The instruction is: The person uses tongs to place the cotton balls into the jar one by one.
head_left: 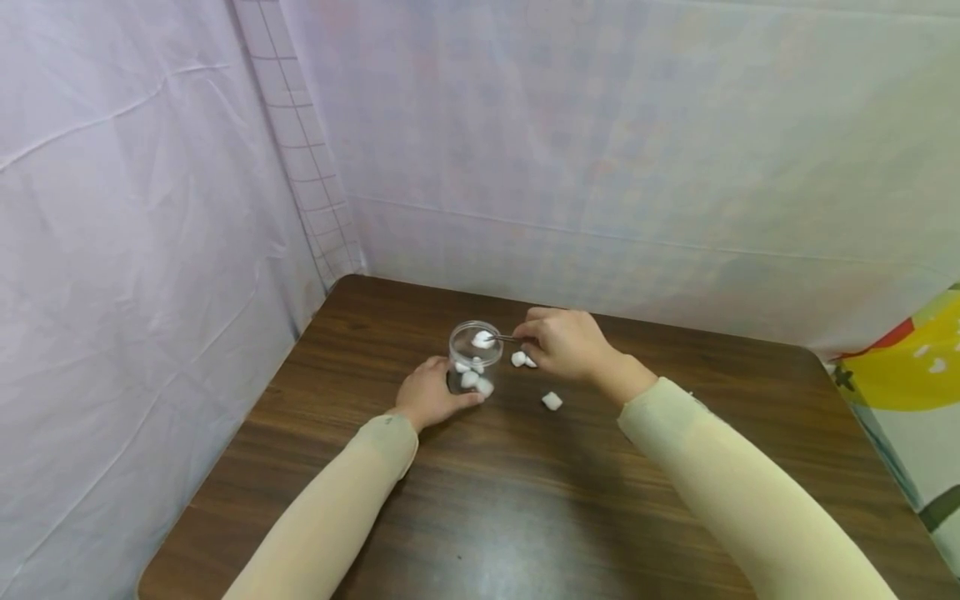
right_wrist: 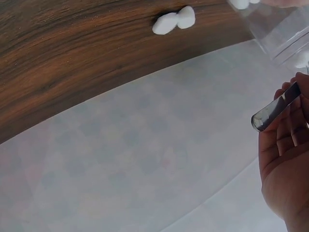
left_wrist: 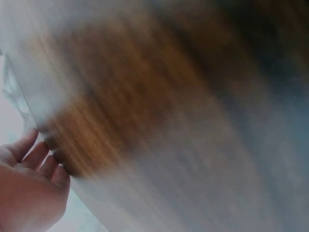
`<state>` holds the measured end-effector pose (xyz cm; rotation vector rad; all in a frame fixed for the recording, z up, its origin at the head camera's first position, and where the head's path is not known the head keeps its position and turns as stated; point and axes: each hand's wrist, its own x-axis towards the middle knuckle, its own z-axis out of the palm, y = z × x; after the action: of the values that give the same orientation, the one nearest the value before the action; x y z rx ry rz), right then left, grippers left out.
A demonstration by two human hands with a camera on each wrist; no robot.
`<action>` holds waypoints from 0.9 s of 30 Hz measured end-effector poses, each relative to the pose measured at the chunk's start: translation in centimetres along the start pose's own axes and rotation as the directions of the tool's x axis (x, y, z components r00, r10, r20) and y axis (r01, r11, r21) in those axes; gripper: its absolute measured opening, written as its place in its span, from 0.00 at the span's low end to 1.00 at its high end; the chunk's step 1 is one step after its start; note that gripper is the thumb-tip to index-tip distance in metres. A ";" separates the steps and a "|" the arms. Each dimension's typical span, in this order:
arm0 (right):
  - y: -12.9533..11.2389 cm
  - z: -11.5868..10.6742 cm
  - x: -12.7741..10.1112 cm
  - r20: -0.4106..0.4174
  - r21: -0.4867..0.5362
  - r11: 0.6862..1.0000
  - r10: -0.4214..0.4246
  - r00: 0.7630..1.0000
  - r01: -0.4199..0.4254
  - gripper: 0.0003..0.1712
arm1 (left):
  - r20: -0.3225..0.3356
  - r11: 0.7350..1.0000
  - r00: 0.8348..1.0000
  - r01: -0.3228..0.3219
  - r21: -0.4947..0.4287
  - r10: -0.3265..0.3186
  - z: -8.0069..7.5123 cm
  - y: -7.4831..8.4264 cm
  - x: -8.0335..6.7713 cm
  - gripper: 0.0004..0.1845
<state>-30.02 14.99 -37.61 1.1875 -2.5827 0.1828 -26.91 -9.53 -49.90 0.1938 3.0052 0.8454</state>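
A clear round jar [head_left: 452, 350] with several white cotton balls [head_left: 469, 380] in it stands on the wooden table. My left hand [head_left: 431, 393] holds it from the left, thumb across the near side and fingers round behind. In the blurred left wrist view that hand [left_wrist: 34, 188] shows at the left edge, the jar out of frame. Metal tweezers [head_left: 506, 338] are pinched in my right hand [head_left: 566, 342]. Their tips grip a cotton ball [head_left: 482, 339] at the jar's mouth. The right wrist view shows the tweezers' broad rounded end [right_wrist: 270, 113] poking out of the hand [right_wrist: 289, 159].
Two cotton balls [right_wrist: 174, 21] lie together right of the jar, partly behind my right hand in the head view. Another cotton ball [head_left: 552, 401] lies nearer on the table [head_left: 480, 500]. White curtains [head_left: 600, 150] hang behind and left; a colourful cloth [head_left: 915, 375] hangs at right.
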 end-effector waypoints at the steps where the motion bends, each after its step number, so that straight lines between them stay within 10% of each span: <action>1: 0.0 0.0 0.0 -0.001 -0.002 1.000 0.000 1.000 0.000 0.11 | 0.000 1.000 1.000 -0.001 -0.003 0.001 -0.1 0.0 0.0 0.51; 27: -0.1 -0.6 -1.0 -0.015 -0.043 0.999 -0.024 1.000 0.023 0.11 | 0.012 1.000 1.000 -0.011 -0.016 0.012 -0.2 0.5 -0.3 0.50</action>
<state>-29.17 15.76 -37.35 1.1960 -2.5450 0.1306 -26.57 -9.28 -49.50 0.2152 2.9879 0.8661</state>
